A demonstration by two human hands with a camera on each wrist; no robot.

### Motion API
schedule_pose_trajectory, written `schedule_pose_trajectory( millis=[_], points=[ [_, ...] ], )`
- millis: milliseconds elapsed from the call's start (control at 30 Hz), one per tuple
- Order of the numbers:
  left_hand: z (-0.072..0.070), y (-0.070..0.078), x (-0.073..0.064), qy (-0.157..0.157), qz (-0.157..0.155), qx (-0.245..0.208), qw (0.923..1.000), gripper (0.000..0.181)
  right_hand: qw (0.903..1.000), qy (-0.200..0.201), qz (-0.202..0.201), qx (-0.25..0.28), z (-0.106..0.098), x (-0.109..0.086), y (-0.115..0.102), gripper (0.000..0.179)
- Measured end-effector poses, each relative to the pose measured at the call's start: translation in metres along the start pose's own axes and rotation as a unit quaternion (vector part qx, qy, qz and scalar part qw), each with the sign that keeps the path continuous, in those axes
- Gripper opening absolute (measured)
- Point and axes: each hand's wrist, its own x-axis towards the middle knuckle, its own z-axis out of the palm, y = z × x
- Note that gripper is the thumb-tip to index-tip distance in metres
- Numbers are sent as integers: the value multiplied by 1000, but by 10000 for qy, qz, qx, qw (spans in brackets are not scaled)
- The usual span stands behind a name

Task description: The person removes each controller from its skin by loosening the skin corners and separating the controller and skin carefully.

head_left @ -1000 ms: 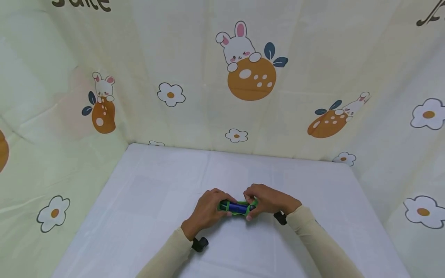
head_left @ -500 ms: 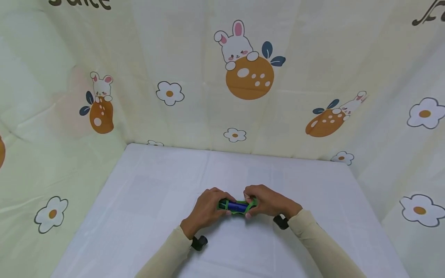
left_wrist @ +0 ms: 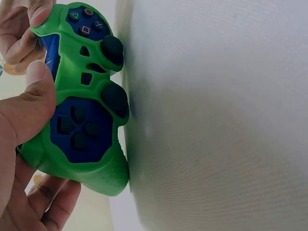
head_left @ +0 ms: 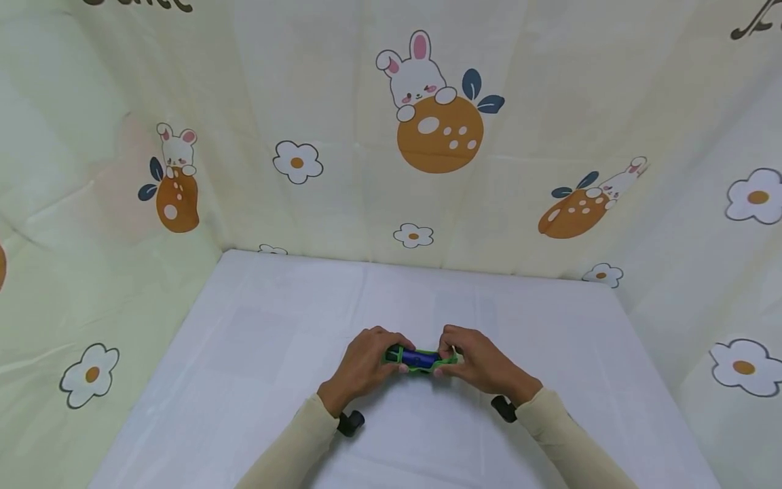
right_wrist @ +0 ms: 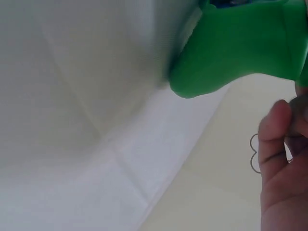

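Observation:
A blue game controller (head_left: pixel 419 359) in a green silicone cover (left_wrist: pixel 72 57) stands on the white table between both hands. In the left wrist view its face shows the direction pad (left_wrist: pixel 78 127), two dark thumbsticks and the symbol buttons. My left hand (head_left: pixel 366 361) grips one end, its thumb on the controller's upper edge and its fingers behind. At the other end my right hand (head_left: pixel 484 361) pinches the cover's rim, where blue shell shows beside the green. The right wrist view catches only one green grip of the cover, with curled fingers (right_wrist: pixel 276 130) near it.
A white cloth covers the table (head_left: pixel 293 305). Pale curtains (head_left: pixel 342 88) printed with rabbits, oranges and flowers enclose its back and sides. Dark wrist cameras (head_left: pixel 351 423) sit below both hands.
My right hand has shifted slightly to the right, drawing the cover's rim with it, and more of the blue shell shows at that end. The left hand keeps its grip.

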Motion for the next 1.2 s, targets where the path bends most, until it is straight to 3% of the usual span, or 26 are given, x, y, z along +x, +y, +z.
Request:
schedule_pose_trajectory(
  millis=[400,833,1033,1200],
  points=[
    [-3,0,-1,-41,27,66,10000,37,9991,244,-320,-165,3,-9,0,39],
    [-3,-1,6,-77,-65,-39,9999,35,9922,970,-775,-126,16,-19,8,38],
    [-6,-1,6,-30,-81,-293,9995,32,9931,944,-668,182,14,-24,12,46],
    [-7,-3,6,-21,-120,-416,9991,33,9938,960,-450,343,13,-26,20,39]
  ],
)
